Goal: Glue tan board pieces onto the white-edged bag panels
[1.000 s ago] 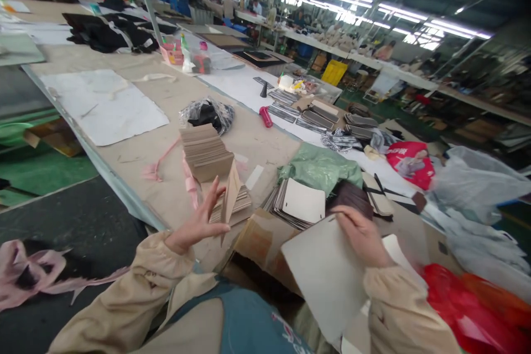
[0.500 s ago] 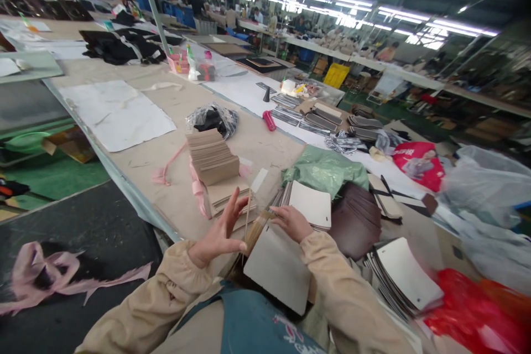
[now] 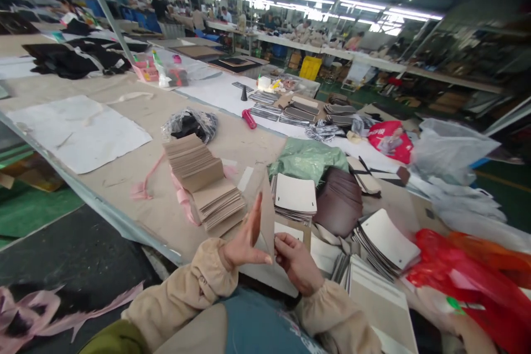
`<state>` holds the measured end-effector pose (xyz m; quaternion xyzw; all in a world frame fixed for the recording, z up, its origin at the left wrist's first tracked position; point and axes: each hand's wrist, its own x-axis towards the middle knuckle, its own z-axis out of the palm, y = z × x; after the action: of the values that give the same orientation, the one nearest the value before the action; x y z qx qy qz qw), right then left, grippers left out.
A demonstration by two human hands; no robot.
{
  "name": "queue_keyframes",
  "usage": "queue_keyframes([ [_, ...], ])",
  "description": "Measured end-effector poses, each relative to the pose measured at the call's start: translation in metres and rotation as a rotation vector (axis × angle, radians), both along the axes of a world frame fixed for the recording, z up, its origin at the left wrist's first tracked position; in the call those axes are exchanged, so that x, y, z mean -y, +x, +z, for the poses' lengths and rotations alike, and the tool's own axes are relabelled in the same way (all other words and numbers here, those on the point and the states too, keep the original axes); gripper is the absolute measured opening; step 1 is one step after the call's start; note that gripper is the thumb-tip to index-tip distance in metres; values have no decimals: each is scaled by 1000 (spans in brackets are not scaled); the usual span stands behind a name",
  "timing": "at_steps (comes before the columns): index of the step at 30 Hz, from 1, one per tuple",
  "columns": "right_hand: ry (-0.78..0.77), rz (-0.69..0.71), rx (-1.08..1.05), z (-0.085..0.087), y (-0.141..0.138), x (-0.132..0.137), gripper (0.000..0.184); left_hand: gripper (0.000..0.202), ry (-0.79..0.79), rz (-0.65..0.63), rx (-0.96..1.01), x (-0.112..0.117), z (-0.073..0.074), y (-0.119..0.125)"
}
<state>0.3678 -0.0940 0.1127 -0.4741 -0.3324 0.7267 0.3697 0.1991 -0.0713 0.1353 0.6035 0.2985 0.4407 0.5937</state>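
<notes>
My left hand (image 3: pixel 245 243) and my right hand (image 3: pixel 295 261) meet close to my chest, both gripping a thin pale card panel (image 3: pixel 266 224) that stands on edge between them. My left fingers point up along its face. A second white panel (image 3: pixel 271 275) hangs just below the hands. Just beyond the hands, a tan stack of cardboard pieces (image 3: pixel 205 185) lies slumped on the table. A stack of white-faced panels (image 3: pixel 295 197) and dark brown pieces (image 3: pixel 341 200) sit to the right of it.
More white-faced stacks (image 3: pixel 385 242) lie at my right, beside red plastic bags (image 3: pixel 464 276). A green bag (image 3: pixel 306 158), a black item in clear wrap (image 3: pixel 191 123), a red cylinder (image 3: pixel 249 118) and pink ribbon (image 3: pixel 143 188) lie on the long table (image 3: pixel 124 199). Other people work at distant benches.
My right hand has brought the white panel in from the right to meet the left hand. The two hands now hold a panel upright together. The view has shifted right.
</notes>
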Motion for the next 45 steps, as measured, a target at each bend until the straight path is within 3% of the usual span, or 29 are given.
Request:
queue_keyframes([
  [5,-69,-98,-166,0,12,12,38,96,-80,-133,-45,5,0,11],
  [9,-47,-221,-218,-2,37,19,36,78,-182,-131,-124,9,-14,11],
  [11,-19,-349,-184,-5,57,22,36,77,-221,-9,-145,10,-26,3],
  [14,13,-525,-59,-13,91,30,38,82,-287,278,-283,11,-43,-19],
  [16,16,-575,0,-19,106,36,39,60,-270,383,-473,14,-48,-36],
  [18,-6,-562,33,-26,112,42,43,42,-185,398,-661,17,-47,-48],
  [21,-53,-481,62,-35,106,47,45,44,-90,356,-808,20,-41,-52],
  [26,-67,-369,126,-44,89,44,46,38,-51,240,-925,19,-39,-41],
  [33,-57,-296,241,-51,80,34,52,30,-83,183,-1069,13,-51,-40],
  [45,27,-177,741,-65,77,23,45,26,-116,123,-1189,9,-63,-40],
])
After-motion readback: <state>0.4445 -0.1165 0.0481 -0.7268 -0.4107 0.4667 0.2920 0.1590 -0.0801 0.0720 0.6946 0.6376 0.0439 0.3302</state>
